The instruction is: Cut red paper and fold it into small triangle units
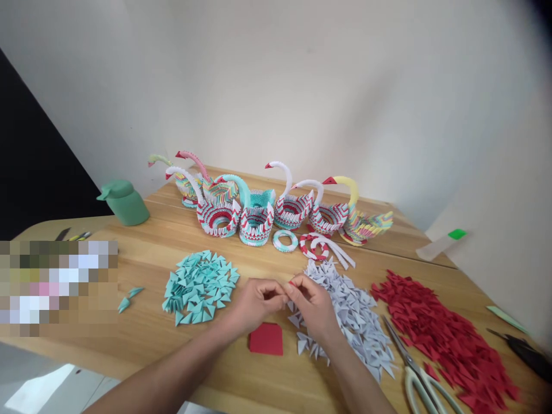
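Observation:
My left hand (264, 300) and my right hand (311, 300) meet at the fingertips over the middle of the table. Both are closed in a pinch on one small red paper piece (292, 283), mostly covered by the fingers. Just below them lies a short stack of red paper rectangles (266, 339). A heap of folded turquoise paper triangles (200, 287) is left of my left hand. Pale grey-white folded triangles (360, 322) spread beneath and beside my right hand. Farther right is a heap of red folded triangles (448, 333).
Several folded-paper swans (256, 224) stand at the back. Before them lie a turquoise-white paper ring (285, 241), a red-white ring (307, 248) and white strips (338, 251). Scissors (414, 368) rest at front right, a dark-handled tool (528, 353) beyond. A green container (126, 202) stands left.

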The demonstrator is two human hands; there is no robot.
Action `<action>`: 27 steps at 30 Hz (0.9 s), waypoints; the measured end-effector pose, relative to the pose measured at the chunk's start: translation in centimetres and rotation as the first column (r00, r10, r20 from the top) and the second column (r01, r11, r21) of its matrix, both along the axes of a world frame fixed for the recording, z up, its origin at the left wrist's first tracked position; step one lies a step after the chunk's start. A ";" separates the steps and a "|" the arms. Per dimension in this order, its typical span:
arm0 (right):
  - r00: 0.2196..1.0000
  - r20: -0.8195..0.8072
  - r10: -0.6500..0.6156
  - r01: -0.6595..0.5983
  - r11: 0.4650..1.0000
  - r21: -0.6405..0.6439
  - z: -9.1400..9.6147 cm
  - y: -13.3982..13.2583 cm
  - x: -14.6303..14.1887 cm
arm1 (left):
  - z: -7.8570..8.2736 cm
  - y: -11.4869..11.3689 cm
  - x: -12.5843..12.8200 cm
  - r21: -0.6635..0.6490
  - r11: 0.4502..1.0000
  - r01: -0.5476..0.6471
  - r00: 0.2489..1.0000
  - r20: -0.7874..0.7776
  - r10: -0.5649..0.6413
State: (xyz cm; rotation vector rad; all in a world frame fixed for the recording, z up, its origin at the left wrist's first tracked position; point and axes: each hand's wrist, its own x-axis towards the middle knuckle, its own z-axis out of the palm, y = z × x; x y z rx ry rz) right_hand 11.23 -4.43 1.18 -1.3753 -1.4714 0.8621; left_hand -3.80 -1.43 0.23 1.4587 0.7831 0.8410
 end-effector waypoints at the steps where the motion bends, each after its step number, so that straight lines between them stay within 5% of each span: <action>1: 1.000 -0.005 -0.013 0.013 1.000 0.002 -0.1 0.0 0.1 | 0.0 -0.1 0.0 0.024 1.000 0.009 1.000 -0.015 -0.009; 7: 0.989 -0.147 0.012 -0.012 1.000 0.001 0.0 0.2 0.6 | -0.5 0.5 -0.3 -0.026 0.995 -0.094 0.996 0.002 0.094; 12: 0.996 -0.093 0.017 -0.020 0.999 -0.029 0.0 0.2 0.4 | -1.0 1.0 -0.3 -0.071 0.992 -0.103 0.990 0.085 0.109; 21: 0.994 0.110 0.020 -0.044 0.974 0.222 0.0 0.3 0.5 | 0.3 1.2 -0.9 -0.362 0.930 0.064 0.972 0.232 0.024; 27: 0.998 0.015 0.060 -0.061 0.996 0.069 -0.1 0.1 0.5 | 0.4 1.3 -1.0 -0.359 0.933 0.014 0.971 0.228 0.073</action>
